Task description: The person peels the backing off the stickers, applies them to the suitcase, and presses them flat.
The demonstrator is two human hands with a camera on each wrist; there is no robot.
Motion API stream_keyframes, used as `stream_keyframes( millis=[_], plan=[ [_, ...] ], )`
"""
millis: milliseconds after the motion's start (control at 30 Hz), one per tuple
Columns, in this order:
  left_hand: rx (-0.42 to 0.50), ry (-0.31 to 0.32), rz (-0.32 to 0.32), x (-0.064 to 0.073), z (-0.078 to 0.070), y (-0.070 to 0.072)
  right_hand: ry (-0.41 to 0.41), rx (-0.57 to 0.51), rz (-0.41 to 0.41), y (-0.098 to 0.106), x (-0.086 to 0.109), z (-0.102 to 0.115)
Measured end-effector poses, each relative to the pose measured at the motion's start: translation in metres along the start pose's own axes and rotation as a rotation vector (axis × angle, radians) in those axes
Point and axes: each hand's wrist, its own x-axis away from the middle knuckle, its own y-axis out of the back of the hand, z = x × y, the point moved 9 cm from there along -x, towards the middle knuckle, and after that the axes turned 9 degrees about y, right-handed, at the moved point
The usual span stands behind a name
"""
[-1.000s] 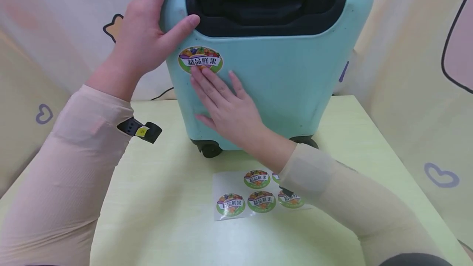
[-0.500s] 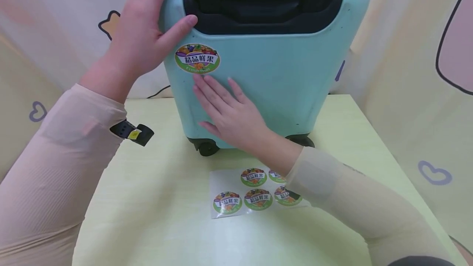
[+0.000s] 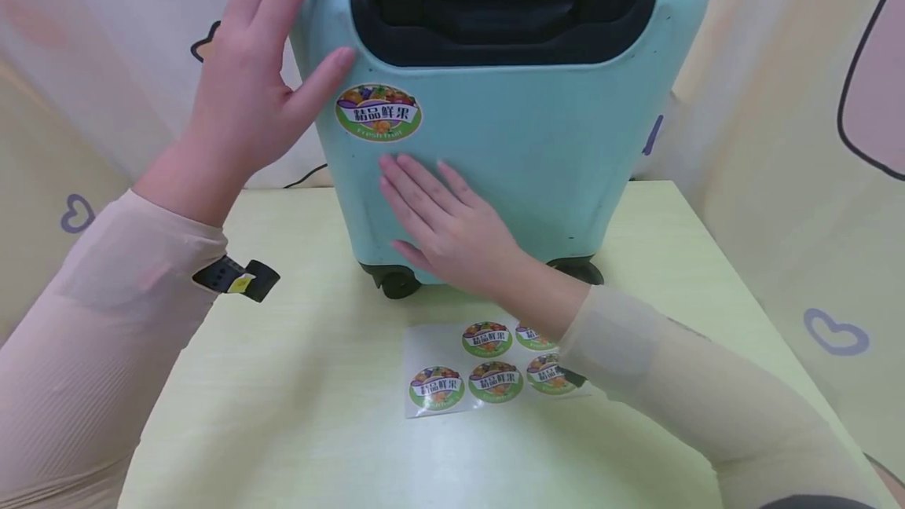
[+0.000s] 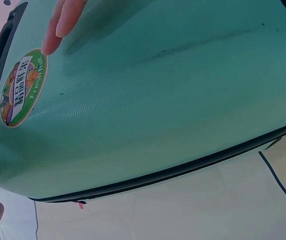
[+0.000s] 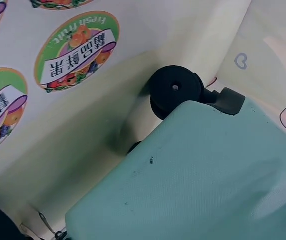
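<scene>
A light-blue suitcase [image 3: 537,148] with a black handle recess stands on the table. On its upper left face lies an oval fruit sticker [image 3: 378,112], fully visible and flat. My left hand [image 3: 247,85] is beside the suitcase's upper left edge, fingers extended and thumb spread apart; whether it still touches is hard to tell. Just below the sticker, my right hand [image 3: 459,230] lies with straight fingers against or very near the suitcase face. The left wrist view shows right-hand fingertips [image 4: 63,27] next to the sticker's lower rim.
A sheet of several matching stickers [image 3: 452,407] lies on the table [image 3: 297,430] in front of the suitcase, partly covered by the right sleeve. Black wheels [image 3: 398,283] hold up the suitcase. A patterned curtain [image 3: 792,203] surrounds the table's back and sides.
My right hand has slid down and right off the sticker, uncovering its lower part. My left hand has drawn left, its thumb leaving the black handle recess.
</scene>
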Motion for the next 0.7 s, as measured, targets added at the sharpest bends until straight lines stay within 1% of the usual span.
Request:
stream_keyframes(
  millis=[100,200,567,700],
  plan=[
    [-0.003,-0.037,-0.038,0.005,-0.003,0.005,0.022,0.0,-0.071,0.007,0.001,0.001],
    [0.015,-0.057,-0.07,0.012,-0.005,0.01,0.033,-0.01,-0.109,0.012,0.004,0.002],
    [0.051,-0.04,-0.102,0.038,-0.012,0.013,0.016,-0.058,-0.138,0.018,0.014,-0.003],
    [0.047,-0.019,-0.087,0.048,-0.015,0.01,0.014,-0.064,-0.139,0.019,0.018,-0.005]
  ],
)
